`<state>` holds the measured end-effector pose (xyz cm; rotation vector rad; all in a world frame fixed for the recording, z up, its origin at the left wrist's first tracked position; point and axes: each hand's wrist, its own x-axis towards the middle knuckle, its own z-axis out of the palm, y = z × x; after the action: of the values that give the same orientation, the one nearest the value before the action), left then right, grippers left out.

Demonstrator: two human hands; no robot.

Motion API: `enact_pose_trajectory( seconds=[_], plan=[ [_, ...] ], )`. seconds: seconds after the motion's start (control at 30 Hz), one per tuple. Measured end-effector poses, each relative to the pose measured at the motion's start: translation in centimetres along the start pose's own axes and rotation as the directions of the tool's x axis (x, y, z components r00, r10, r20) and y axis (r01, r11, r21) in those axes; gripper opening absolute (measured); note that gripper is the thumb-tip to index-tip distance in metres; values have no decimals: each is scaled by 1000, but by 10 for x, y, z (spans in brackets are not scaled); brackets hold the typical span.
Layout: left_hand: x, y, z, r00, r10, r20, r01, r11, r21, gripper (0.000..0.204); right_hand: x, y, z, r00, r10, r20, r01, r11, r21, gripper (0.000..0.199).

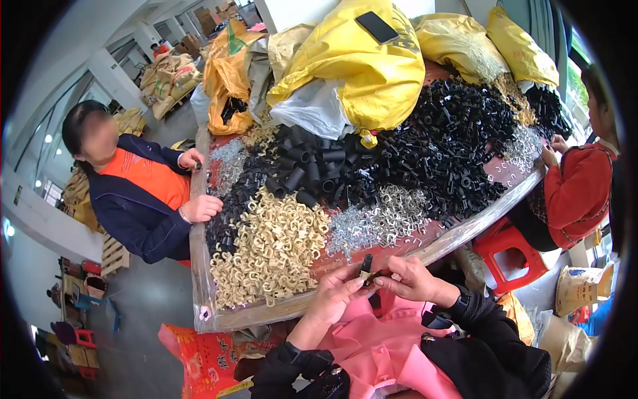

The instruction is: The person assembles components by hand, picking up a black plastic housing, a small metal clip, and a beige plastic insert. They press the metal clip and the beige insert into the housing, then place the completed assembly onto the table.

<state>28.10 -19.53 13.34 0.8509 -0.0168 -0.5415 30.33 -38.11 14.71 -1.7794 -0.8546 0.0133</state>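
Red-topped worktable (pixel 259 318), heaped with parts (pixel 269 249), behind 2 meeting hands.
Left hand (pixel 337 294) pinches a small black-and-beige piece (pixel 366 264) upright by the near edge; right hand (pixel 415 282) pinches close to its base. Steady left grip, light right pressure should suit.

At the near edge of a wood-rimmed table (pixel 249 318), the left hand (pixel 334 294) and right hand (pixel 411 282) meet, fingertips pinching a small black part (pixel 367 262). From them, a heap of cream clips (pixel 269 249) lies at 10 o'clock, black tubes (pixel 294 177) at 11, silver clips (pixel 400 214) and, farther off, black parts (pixel 458 143) at 1. At 12, a yellow sack (pixel 379 80) bears a dark phone (pixel 376 27). A co-worker in orange (pixel 143 171) is at 10, another in red (pixel 575 193) at 2.
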Motion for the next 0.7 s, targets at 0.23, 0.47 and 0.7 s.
enact_pose_trajectory(
  seconds=[0.23,0.47,0.7],
  plan=[
    [-3,-4,-4,998,-30,-54,30,1000,-9,32,7,-6,5,990,22,-142,-21,1000,5,18],
    [3,-4,-15,992,-46,-119,36,995,-91,29,17,17,16,980,-58,-193,43,996,-83,21],
    [15,-5,-40,989,-25,-148,7,993,-120,26,29,37,32,981,-122,-153,98,983,-156,24]
  ],
)
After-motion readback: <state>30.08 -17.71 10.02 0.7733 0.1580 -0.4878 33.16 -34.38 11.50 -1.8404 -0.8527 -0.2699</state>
